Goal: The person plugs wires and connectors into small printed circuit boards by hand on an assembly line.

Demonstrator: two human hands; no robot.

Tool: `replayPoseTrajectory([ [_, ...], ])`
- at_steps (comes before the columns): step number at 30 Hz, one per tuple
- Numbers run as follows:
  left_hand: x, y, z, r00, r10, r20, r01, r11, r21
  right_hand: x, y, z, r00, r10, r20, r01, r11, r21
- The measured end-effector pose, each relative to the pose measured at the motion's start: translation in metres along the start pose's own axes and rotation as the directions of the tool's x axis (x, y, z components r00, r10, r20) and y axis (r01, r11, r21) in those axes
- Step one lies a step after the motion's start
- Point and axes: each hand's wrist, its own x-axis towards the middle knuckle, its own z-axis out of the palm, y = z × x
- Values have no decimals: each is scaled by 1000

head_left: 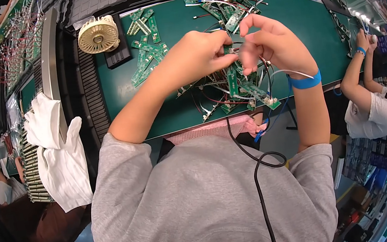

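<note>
My left hand [200,56] pinches a narrow green circuit board [232,81] between thumb and fingers, its long side pointing down toward me. Close beside it is my right hand [281,43], with bent fingers drawn together near the board's upper part. Some of those fingertips are blurred, and whatever they grip is hidden. A blue band [305,81] circles my right wrist, and a thin white wire crosses just above it. Under both hands lies a tangle of wired green boards [256,90] with small white connectors.
Loose green boards [147,60] lie left on the green table [119,94], near a cream fan [98,36]. More wired boards [229,8] are piled behind my hands. White gloves [61,156] hang over the left rack. A black cable [258,186] runs down my front. Another person [369,94] works at right.
</note>
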Motion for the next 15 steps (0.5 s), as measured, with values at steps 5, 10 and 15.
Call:
replayPoseTrajectory([
  [5, 4, 11, -10, 982, -186, 43, 189, 920, -342, 2, 35, -37, 911, -235, -339, 178, 965, -193],
  [10, 4, 6, -17, 971, -234, -41, 197, 889, -414, -10, 43, -32, 924, -272, -268, 179, 929, -325],
  [15, -2, 8, -23, 973, -109, -203, 56, 967, -249, -7, 33, -11, 917, -346, -196, 307, 929, -207],
])
